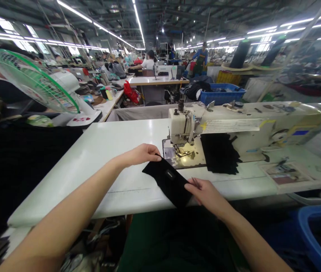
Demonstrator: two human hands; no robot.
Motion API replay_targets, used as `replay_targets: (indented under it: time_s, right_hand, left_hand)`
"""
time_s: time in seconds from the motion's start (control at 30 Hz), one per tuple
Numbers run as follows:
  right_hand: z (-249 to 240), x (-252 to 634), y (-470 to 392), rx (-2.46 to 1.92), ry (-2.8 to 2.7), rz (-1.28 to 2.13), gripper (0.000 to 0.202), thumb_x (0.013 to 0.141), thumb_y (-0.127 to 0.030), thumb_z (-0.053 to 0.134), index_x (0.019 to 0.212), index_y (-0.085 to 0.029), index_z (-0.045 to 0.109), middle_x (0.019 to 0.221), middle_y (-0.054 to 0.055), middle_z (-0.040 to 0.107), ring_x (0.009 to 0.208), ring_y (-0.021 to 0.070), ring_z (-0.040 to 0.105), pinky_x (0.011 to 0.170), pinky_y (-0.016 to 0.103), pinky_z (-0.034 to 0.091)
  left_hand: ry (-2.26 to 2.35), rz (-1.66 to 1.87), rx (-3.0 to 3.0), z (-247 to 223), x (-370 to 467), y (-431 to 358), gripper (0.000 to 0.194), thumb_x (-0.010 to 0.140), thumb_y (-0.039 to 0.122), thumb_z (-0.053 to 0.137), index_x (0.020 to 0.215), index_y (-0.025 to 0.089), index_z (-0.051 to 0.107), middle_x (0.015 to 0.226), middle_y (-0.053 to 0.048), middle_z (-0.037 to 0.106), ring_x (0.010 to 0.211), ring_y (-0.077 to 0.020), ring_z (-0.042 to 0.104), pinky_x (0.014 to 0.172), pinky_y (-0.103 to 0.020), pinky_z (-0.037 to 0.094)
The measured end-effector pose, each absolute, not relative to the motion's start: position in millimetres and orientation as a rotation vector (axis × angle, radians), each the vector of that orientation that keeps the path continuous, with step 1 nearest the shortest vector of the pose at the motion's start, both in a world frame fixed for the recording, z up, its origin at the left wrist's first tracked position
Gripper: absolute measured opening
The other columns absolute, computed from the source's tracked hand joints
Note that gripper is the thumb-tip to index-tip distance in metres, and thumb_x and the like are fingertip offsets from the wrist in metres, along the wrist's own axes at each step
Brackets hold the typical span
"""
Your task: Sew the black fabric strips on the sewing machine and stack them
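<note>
A black fabric piece [174,185] with a small dark label [170,174] slants across the front of the white table, its lower corner over the edge. My left hand [148,154] pinches its upper edge, thumb against fingers. At its right edge, my right hand [204,190] is closed on the fabric; a small dark pointed tool, perhaps thread snips, shows between the fingers. Just behind the cloth is the sewing machine [183,128], its needle area [183,151] lit and with no cloth under the presser foot. A stack of black fabric pieces [219,153] leans by the machine's arm.
A green-rimmed fan [35,81] stands at the left beside heaped dark cloth [21,162]. One blue basket [222,94] lies behind the machine, another blue bin [307,226] at lower right. Thread cones [239,54] stand at back right. Other people work further back.
</note>
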State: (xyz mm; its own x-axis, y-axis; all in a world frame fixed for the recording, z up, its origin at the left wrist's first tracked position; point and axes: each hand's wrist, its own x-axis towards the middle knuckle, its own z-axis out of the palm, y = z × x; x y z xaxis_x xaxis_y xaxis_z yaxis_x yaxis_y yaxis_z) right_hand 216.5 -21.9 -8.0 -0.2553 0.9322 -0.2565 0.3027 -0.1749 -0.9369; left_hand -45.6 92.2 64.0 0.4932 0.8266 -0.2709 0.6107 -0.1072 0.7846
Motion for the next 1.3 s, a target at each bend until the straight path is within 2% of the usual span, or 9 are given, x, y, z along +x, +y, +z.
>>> replay_targets:
  time_s: [0.23, 0.43, 0.57, 0.7, 0.77, 0.87, 0.93, 1.03, 1.3]
  right_hand:
    - [-18.6, 209.3, -57.2, -1.536, -1.350, 1.446, 0.042, 0.087, -0.061, 0.056, 0.087, -0.019, 0.064, 0.041, -0.010, 0.039, 0.037, 0.0114, 0.039, 0.045, 0.024, 0.034]
    - [-46.3, 196.3, -74.7, -1.522, -1.238, 1.320, 0.047, 0.085, -0.062, 0.060, 0.090, -0.017, 0.072, 0.051, -0.004, 0.047, 0.040, 0.0114, 0.037, 0.039, 0.025, 0.028]
    - [-56.1, 185.7, -78.1, -1.480, -1.151, 1.118, 0.045, 0.081, -0.053, 0.068, 0.108, -0.017, 0.072, 0.069, 0.001, 0.063, 0.051, 0.0140, 0.051, 0.047, 0.026, 0.043]
    - [-52.0, 181.9, -76.7, -1.433, -1.263, 0.993, 0.031, 0.084, -0.048, 0.068, 0.091, -0.018, 0.073, 0.069, 0.002, 0.066, 0.059, 0.0175, 0.060, 0.057, 0.028, 0.052]
    - [-50.2, 183.4, -76.3, -1.396, -1.376, 0.924, 0.026, 0.088, -0.044, 0.065, 0.086, -0.020, 0.075, 0.074, 0.004, 0.070, 0.063, 0.0185, 0.064, 0.060, 0.027, 0.054]
    - [-50.5, 188.7, -75.6, -1.273, -1.552, 0.805, 0.020, 0.092, -0.033, 0.061, 0.100, -0.023, 0.076, 0.083, 0.003, 0.073, 0.059, 0.0154, 0.064, 0.057, 0.024, 0.055]
    - [-51.8, 193.5, -74.1, -1.154, -1.665, 0.704, 0.022, 0.093, -0.024, 0.059, 0.110, -0.024, 0.073, 0.088, 0.003, 0.073, 0.060, 0.0141, 0.064, 0.058, 0.023, 0.056]
    - [-53.7, 201.8, -70.4, -1.004, -1.808, 0.517, 0.031, 0.094, -0.010, 0.053, 0.117, -0.023, 0.069, 0.094, 0.005, 0.073, 0.079, 0.0169, 0.070, 0.071, 0.025, 0.059]
    - [-58.9, 216.5, -63.9, -1.012, -2.007, 0.290, 0.038, 0.091, 0.001, 0.044, 0.117, -0.018, 0.064, 0.100, 0.010, 0.069, 0.088, 0.0203, 0.070, 0.075, 0.032, 0.061]
  left_hand:
    - [1.212, 0.463, 1.508, 37.2, -41.4, 99.4, 0.042, 0.067, 0.050, 0.076, 0.090, 0.016, 0.074, 0.076, -0.001, 0.067, 0.066, -0.0135, 0.051, 0.063, -0.026, 0.037]
    - [1.286, 0.495, 1.638, 24.9, -24.1, 112.9, 0.031, 0.070, 0.044, 0.072, 0.085, 0.017, 0.076, 0.081, -0.003, 0.072, 0.077, -0.0184, 0.061, 0.073, -0.030, 0.044]
    - [1.346, 0.500, 1.829, 13.0, -8.4, 118.5, 0.017, 0.078, 0.028, 0.064, 0.077, 0.016, 0.076, 0.074, -0.002, 0.070, 0.074, -0.0193, 0.062, 0.075, -0.032, 0.046]
    - [1.359, 0.552, 2.099, 0.5, 7.1, 113.8, 0.016, 0.081, 0.015, 0.061, 0.073, 0.018, 0.074, 0.079, -0.004, 0.067, 0.085, -0.0220, 0.061, 0.086, -0.035, 0.045]
    - [1.357, 0.605, 2.198, -4.6, 11.0, 109.6, 0.014, 0.084, 0.015, 0.062, 0.083, 0.019, 0.076, 0.094, -0.007, 0.067, 0.098, -0.0244, 0.059, 0.093, -0.037, 0.043]
    - [1.413, 0.678, 2.445, -11.1, 12.3, 105.8, 0.012, 0.088, 0.021, 0.066, 0.097, 0.019, 0.074, 0.107, -0.010, 0.064, 0.104, -0.0278, 0.056, 0.094, -0.042, 0.042]
    - [1.410, 0.646, 2.642, -14.7, 11.3, 104.9, 0.010, 0.091, 0.023, 0.064, 0.094, 0.018, 0.073, 0.099, -0.011, 0.064, 0.097, -0.0271, 0.058, 0.087, -0.041, 0.045]
    - [1.295, 0.598, 2.736, -18.8, 7.1, 103.1, 0.018, 0.096, 0.021, 0.057, 0.088, 0.017, 0.073, 0.087, -0.009, 0.062, 0.086, -0.0231, 0.059, 0.080, -0.036, 0.048]
    - [1.006, 0.659, 2.742, -23.0, -2.8, 106.1, 0.022, 0.098, 0.018, 0.052, 0.111, 0.014, 0.070, 0.101, -0.012, 0.062, 0.096, -0.0236, 0.056, 0.090, -0.039, 0.051]
